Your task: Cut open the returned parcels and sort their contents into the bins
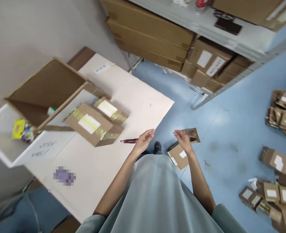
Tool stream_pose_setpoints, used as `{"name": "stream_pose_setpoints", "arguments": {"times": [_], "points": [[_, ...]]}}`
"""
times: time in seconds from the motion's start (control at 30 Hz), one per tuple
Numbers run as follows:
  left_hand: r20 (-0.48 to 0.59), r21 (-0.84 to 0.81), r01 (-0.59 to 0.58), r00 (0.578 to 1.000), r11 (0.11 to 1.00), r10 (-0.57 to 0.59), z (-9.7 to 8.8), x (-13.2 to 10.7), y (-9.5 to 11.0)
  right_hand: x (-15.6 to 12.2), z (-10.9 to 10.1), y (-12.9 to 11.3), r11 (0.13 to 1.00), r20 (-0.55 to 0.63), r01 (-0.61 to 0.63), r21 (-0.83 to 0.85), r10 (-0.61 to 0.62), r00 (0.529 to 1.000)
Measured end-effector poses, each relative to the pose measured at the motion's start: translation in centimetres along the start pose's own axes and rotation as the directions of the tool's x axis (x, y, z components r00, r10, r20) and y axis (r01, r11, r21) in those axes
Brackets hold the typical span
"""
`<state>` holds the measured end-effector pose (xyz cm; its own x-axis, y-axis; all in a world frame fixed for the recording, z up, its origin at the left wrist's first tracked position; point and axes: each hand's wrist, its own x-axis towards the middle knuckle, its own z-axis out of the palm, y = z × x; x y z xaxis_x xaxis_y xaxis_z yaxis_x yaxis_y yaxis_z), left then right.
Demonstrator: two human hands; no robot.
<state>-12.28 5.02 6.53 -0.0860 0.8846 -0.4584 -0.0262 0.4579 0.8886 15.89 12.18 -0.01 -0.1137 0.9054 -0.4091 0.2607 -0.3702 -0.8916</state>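
Note:
My left hand (145,139) hovers by the table's right edge, fingers loosely curved, holding nothing. A red and black utility knife (129,141) lies on the white table (143,106) just left of it, its end hidden behind the hand. On my right, the other hand (183,139) hangs over the floor, fingers apart and bare. Below it an opened cardboard box (178,157) with white labels rests on the blue floor, partly covered by the hand and forearm. Two taped cardboard boxes, a larger one (91,124) and a smaller one (110,110), sit on the table.
An open carton (53,87) and a white bin (9,149) with a yellow packet (18,128) stand at the table's left. A metal shelf (230,42) loaded with cartons runs along the back. Piles of small boxes (278,194) lie on the floor to the right.

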Motion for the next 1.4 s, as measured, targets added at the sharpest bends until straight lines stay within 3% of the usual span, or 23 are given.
{"name": "stream_pose_setpoints", "arguments": {"times": [0.1, 0.27, 0.33, 0.4, 0.47, 0.53, 0.6, 0.67, 0.77, 0.83, 1.07, 1.13, 1.23, 1.33, 1.4], "points": [[-0.185, -0.09, 0.051, 0.98, 0.995, -0.067, -3.3, -3.3, -1.4, 1.9, 5.6, -0.9, 0.998, 0.242, 0.012, -0.055, 0.002, 0.97], [-0.452, -0.19, 0.083, 0.877, 0.978, -0.162, -8.8, -8.9, -4.1, 3.0, 14.9, -2.4, 0.986, 0.556, 0.128, -0.103, -0.049, 0.829], [-0.559, -0.223, 0.071, 0.808, 0.972, -0.187, -10.8, -10.8, -5.5, 3.2, 18.3, -3.2, 0.983, 0.63, 0.159, -0.093, -0.066, 0.774], [-0.671, -0.24, 0.053, 0.712, 0.969, -0.205, -12.6, -12.3, -6.9, 3.5, 21.7, -4.0, 0.982, 0.67, 0.173, -0.077, -0.078, 0.738], [-0.758, -0.256, 0.041, 0.612, 0.966, -0.227, -14.2, -13.1, -8.0, 4.0, 25.1, -5.0, 0.98, 0.681, 0.186, -0.072, -0.088, 0.727], [-0.802, -0.276, 0.021, 0.546, 0.961, -0.243, -15.8, -13.1, -8.7, 4.4, 28.4, -6.1, 0.972, 0.677, 0.219, -0.09, -0.102, 0.729], [-0.806, -0.292, 0.008, 0.537, 0.956, -0.251, -17.3, -12.5, -9.0, 4.7, 31.4, -7.1, 0.953, 0.664, 0.273, -0.129, -0.121, 0.738], [-0.782, -0.296, 0.014, 0.571, 0.955, -0.25, -18.7, -11.5, -9.2, 4.5, 33.7, -8.1, 0.923, 0.647, 0.335, -0.188, -0.141, 0.749], [-0.739, -0.289, 0.011, 0.633, 0.957, -0.231, -20.3, -10.7, -9.6, 3.5, 35.6, -9.2, 0.874, 0.63, 0.411, -0.259, -0.17, 0.758], [-0.728, -0.287, -0.011, 0.652, 0.958, -0.211, -21.2, -11.1, -10.2, 2.3, 36.0, -9.6, 0.85, 0.62, 0.442, -0.285, -0.188, 0.762], [-0.732, -0.289, -0.047, 0.654, 0.956, -0.189, -24.7, -16.4, -14.2, -5.1, 36.8, -8.8, 0.786, 0.622, 0.51, -0.349, -0.213, 0.754], [-0.749, -0.281, -0.038, 0.634, 0.959, -0.194, -25.7, -18.6, -16.0, -8.2, 37.0, -7.5, 0.768, 0.644, 0.517, -0.378, -0.184, 0.743], [-0.801, -0.242, -0.041, 0.572, 0.97, -0.176, -26.7, -22.2, -19.5, -13.8, 37.2, -4.6, 0.74, 0.695, 0.52, -0.426, -0.1, 0.712], [-0.852, -0.233, -0.095, 0.5, 0.968, -0.156, -27.3, -25.9, -23.1, -19.0, 37.6, -1.8, 0.743, 0.784, 0.54, -0.395, -0.034, 0.62], [-0.871, -0.258, -0.123, 0.46, 0.958, -0.175, -27.3, -27.9, -25.1, -20.8, 38.2, -0.9, 0.771, 0.836, 0.548, -0.324, -0.039, 0.548]]}}
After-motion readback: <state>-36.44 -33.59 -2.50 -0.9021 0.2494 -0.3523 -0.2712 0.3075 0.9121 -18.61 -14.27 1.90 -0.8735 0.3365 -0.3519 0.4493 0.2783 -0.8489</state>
